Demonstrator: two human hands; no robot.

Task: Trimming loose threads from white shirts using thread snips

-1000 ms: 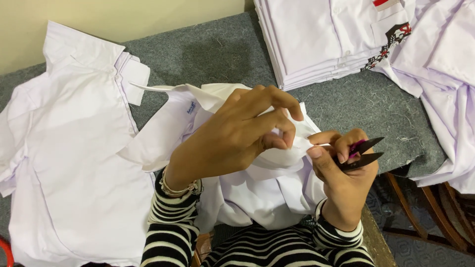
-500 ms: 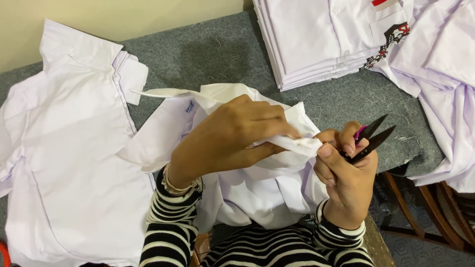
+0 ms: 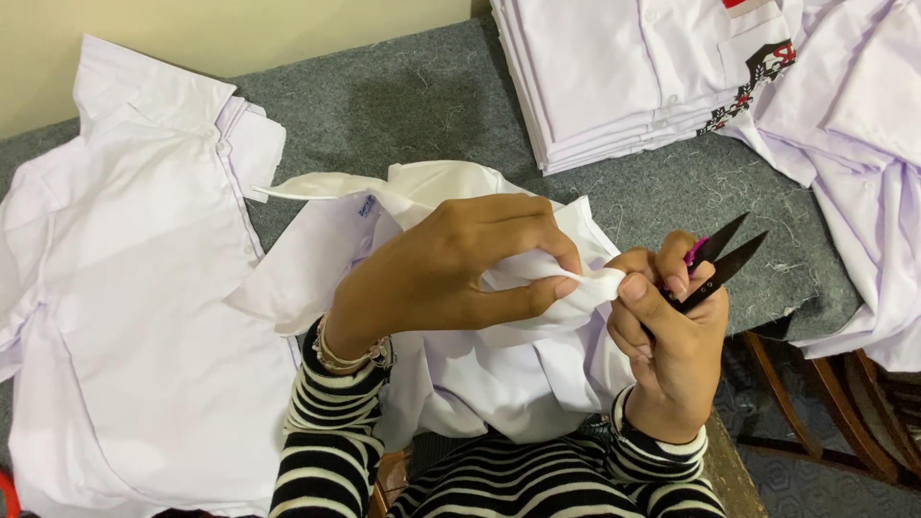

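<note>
Head view, looking down at a person's two hands working over a grey felt-covered table (image 3: pixel 432 105). The left hand (image 3: pixel 451 269) is curled closed, fingers and thumb pinching a bunched fold of a white shirt (image 3: pixel 499 374) that lies crumpled across the table's near edge and the person's lap. The right hand (image 3: pixel 672 336) sits just beside it, thumb and forefinger nipping the same fold of cloth where it pokes out from the left hand, so the two hands nearly touch. The other fingers of the right hand are wrapped around a small pair of black thread snips (image 3: pixel 720 264), whose two pointed blades stand slightly apart and point up and away to the right, clear of the cloth. Both wrists wear black-and-white striped sleeves (image 3: pixel 326 432), and a bracelet (image 3: pixel 350 360) circles the left wrist.

To the left, another white shirt (image 3: pixel 134 288) lies spread flat on the table, collar toward the far edge. At the far right, a neat stack of folded white shirts (image 3: pixel 614 77) rests on the table, with looser white garments (image 3: pixel 863 163) draped beside it. Wooden chair legs (image 3: pixel 825 412) show below the table's right edge
</note>
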